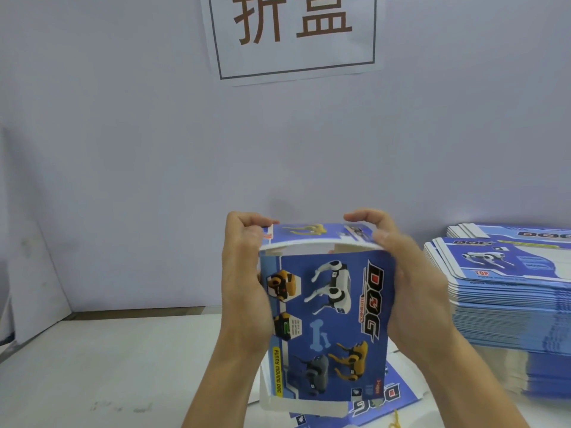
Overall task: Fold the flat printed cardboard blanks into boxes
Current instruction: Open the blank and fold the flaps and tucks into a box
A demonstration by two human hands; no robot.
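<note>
— Above the white table (92, 366), between the two hands: a blue printed box (327, 319), half formed, held up in front of the chest. Long side upright, printed face toward the camera, toy dogs and the word DOG turned sideways.

— And the grip?

— Left hand (244, 282) down the box's left edge, palm flat against the side, fingers curled over the top left corner. Right hand (411, 285) down the right edge, wrapped round it, fingertips hooked over the top right corner. Both clamped on the cardboard, box squeezed between the palms.

— Top end shut?

— Not quite. Top flap (312, 233) bent back over the opening, a curved gap showing white inside beneath it. Fingers of both hands resting on that flap's corners. Bottom end blurred, white edge visible, closed or not: cannot tell.

— Touching the table?

— No, raised clear of it. Under the box, flat on the table: another blank (398, 400), blue, partly hidden by the box and forearms.

— Elsewhere?

— To the right, a tall stack of flat blanks (509, 310), same blue print, well apart from the held box, just beside the right forearm. Behind, a pale wall (123, 149) with a paper sign (293, 35) bearing two large brown characters in a dark frame. At bottom edge, a scrap of yellow string (395, 423).
</note>
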